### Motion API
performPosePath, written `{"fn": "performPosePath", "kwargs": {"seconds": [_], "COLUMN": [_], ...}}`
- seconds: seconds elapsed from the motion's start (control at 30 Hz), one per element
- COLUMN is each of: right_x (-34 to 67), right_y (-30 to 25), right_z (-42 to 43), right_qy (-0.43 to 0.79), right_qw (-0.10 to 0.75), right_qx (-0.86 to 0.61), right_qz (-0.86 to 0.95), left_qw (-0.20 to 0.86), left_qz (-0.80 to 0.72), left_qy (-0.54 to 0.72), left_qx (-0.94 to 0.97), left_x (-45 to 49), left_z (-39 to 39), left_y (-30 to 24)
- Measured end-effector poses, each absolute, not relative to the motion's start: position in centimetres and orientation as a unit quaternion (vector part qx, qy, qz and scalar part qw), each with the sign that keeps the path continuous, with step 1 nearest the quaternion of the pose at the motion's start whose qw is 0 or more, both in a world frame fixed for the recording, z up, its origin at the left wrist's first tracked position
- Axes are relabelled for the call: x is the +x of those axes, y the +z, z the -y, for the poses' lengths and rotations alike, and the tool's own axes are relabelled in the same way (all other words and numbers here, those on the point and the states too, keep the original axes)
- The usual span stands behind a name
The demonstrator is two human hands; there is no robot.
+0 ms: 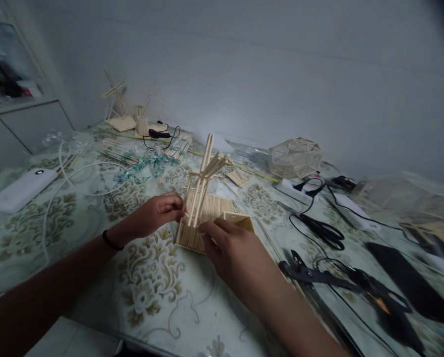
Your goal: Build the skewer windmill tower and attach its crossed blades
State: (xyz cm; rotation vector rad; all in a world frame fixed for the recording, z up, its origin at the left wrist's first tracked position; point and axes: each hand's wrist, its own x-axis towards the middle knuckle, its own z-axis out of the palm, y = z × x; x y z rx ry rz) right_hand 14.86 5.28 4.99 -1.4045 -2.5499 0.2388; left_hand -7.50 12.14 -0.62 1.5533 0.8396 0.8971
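Note:
A small model of pale wooden sticks [203, 198] stands on the table: a flat stick base with a leaning tower of sticks rising from it. My left hand [158, 212] pinches the foot of the tower at the base's left edge. My right hand [232, 250] is closed on the base's near right corner, next to a small open stick box [240, 219]. A black band circles my left wrist.
The patterned table [147, 282] carries a white power bank [21, 190] and cable at left, stick bundles and another stick model [117, 106] at the back, a stick polyhedron [296, 157], scissors [324, 230], pliers [311, 273], a power strip and black cables at right.

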Motion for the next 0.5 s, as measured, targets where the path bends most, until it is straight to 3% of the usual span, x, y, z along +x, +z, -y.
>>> {"fn": "performPosePath", "kwargs": {"seconds": [0.2, 0.5], "right_x": [14.2, 13.2], "right_y": [4.6, 2.5], "right_z": [-4.9, -4.0], "right_qy": [-0.045, -0.075], "right_qw": [0.110, 0.159], "right_qx": [-0.432, -0.418], "right_qz": [0.894, 0.891], "left_qw": [0.547, 0.517], "left_qz": [-0.360, -0.357], "left_qy": [0.379, 0.388], "left_qx": [0.654, 0.674], "left_x": [-7.5, -7.8], "left_z": [-12.1, -12.3], "left_y": [-0.8, -1.2]}}
